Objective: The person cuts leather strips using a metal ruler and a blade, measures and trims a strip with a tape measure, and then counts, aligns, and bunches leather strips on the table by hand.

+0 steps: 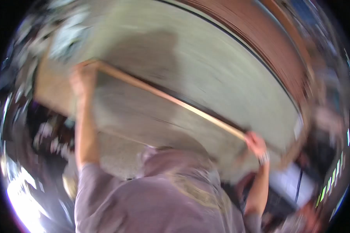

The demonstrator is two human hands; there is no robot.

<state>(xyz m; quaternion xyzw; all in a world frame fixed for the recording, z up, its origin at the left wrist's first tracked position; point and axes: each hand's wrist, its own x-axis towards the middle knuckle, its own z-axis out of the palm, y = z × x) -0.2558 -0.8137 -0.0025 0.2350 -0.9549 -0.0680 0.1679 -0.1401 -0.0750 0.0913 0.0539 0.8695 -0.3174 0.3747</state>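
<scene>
A long, thin wooden strip (pixel 175 100) runs slantwise over a large pale board (pixel 221 73), from upper left to lower right. My left hand (pixel 81 79) is closed around its far left end, with that arm stretched forward. At the opposite end, my right hand (pixel 256 143) grips the strip; a band or watch (pixel 263 157) circles that wrist. Motion blur smears both hands, so single fingers are hard to make out. A dark shadow lies along the strip, and whether it touches the board I cannot tell.
Beyond the pale board's dark edge lies a reddish-brown panel (pixel 256 33). A tan sheet (pixel 52 85) is at the left, with a crumpled whitish thing (pixel 70 39) near it. Blurred clutter surrounds the work surface on both sides.
</scene>
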